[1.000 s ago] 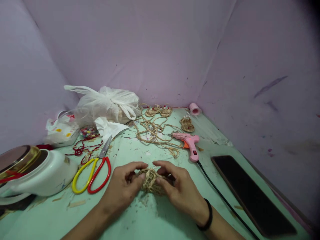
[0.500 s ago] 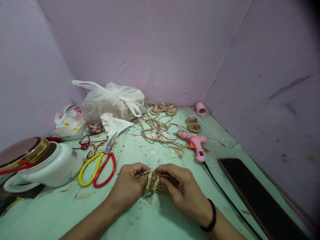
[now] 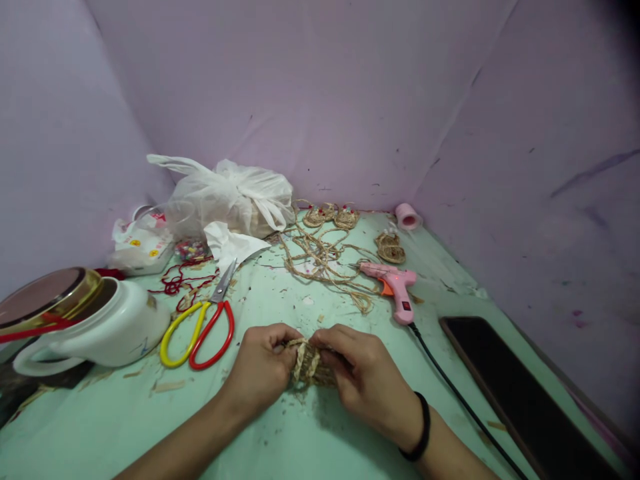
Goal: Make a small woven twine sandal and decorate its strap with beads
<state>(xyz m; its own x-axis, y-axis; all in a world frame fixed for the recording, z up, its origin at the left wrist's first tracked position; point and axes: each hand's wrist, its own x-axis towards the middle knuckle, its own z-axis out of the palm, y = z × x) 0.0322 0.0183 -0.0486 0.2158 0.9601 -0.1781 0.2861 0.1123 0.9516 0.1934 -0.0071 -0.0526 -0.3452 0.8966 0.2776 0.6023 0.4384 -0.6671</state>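
Note:
Both of my hands grip a small woven jute piece (image 3: 309, 364) low in the middle of the green table (image 3: 125, 427). My left hand (image 3: 260, 373) pinches its left side with curled fingers. My right hand (image 3: 367, 380), with a black band at the wrist, closes over its right side and hides part of it. Loose jute twine (image 3: 325, 260) lies in a tangle further back. Red and yellow scissors (image 3: 203, 320) lie to the left of my hands.
A pink glue gun (image 3: 395, 287) with a black cord lies right of the twine, and a dark phone (image 3: 520, 393) beyond it. A white pot (image 3: 105, 327), a plastic bag (image 3: 235, 197), beads, red thread, small jute pieces and a pink roll (image 3: 407, 217) line the back. Purple walls enclose the table.
My hands have pressed closer together on the jute piece and turned it a little. The view has shifted slightly, so everything sits a bit further right.

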